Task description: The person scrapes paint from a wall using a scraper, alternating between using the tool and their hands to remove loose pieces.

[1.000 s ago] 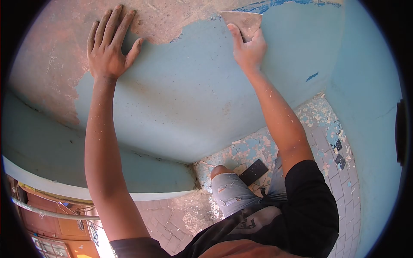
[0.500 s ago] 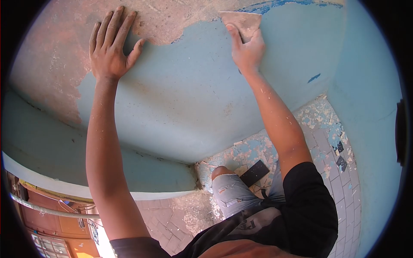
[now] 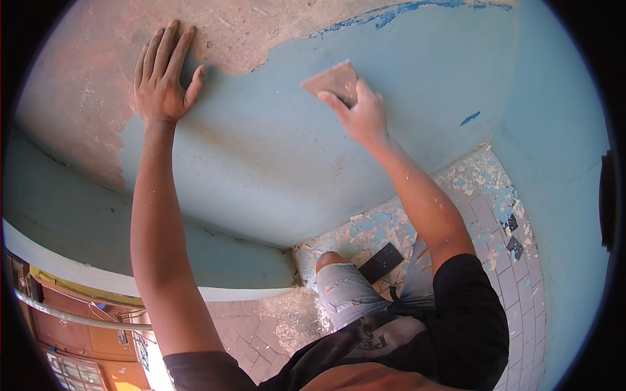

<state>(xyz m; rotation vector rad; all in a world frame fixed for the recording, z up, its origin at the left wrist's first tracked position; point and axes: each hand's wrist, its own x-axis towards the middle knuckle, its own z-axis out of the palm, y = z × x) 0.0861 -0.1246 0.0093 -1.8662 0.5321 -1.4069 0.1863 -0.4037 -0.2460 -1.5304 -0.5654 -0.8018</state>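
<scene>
One scraper (image 3: 335, 81) is in the right hand (image 3: 366, 117).

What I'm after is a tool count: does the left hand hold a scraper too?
No, the left hand lies open against the wall, while the right hand grips the scraper.

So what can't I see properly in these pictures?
Head view:
- Any handle on the scraper: hidden by the right hand.
- The left hand's palm: turned to the wall.
- The wall's top: cut off by the edge.
- Words on the black shirt: too small, creased.
- The dark slab's lower end: behind the leg.
</scene>
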